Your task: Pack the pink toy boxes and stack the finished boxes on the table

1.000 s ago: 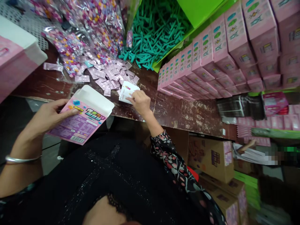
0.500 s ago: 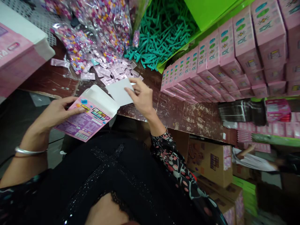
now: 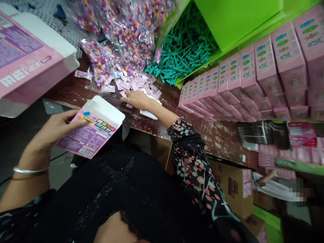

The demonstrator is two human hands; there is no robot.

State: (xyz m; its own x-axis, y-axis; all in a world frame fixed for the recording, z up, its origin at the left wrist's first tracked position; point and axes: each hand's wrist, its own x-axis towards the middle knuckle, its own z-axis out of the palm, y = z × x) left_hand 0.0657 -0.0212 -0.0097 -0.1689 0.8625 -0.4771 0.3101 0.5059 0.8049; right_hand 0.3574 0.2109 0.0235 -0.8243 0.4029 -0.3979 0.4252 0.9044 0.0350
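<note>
My left hand (image 3: 60, 126) grips a flat pink-and-purple printed box (image 3: 88, 133) by its left side, thumb on the printed face. The box is tilted, and its white end flap (image 3: 107, 109) stands open toward the table. My right hand (image 3: 138, 99) is over the near edge of a pile of small pale pink sachets (image 3: 134, 82). Its fingers are stretched out with tips slightly apart, and I see nothing held in them. Flat white cards (image 3: 148, 115) lie under my right wrist, partly covered.
Clear bags of colourful little blocks (image 3: 134, 33) lie behind the sachets, beside teal stick-like pieces (image 3: 187, 50) in a green bin (image 3: 235, 23). Rows of pink boxes (image 3: 243, 77) line the right. A large pink carton (image 3: 27, 64) stands left. Another person's arm (image 3: 267, 178) shows far right.
My right hand has moved from the box's opening to the sachets, and the white card it held is no longer in its fingers. My left hand still holds the box.
</note>
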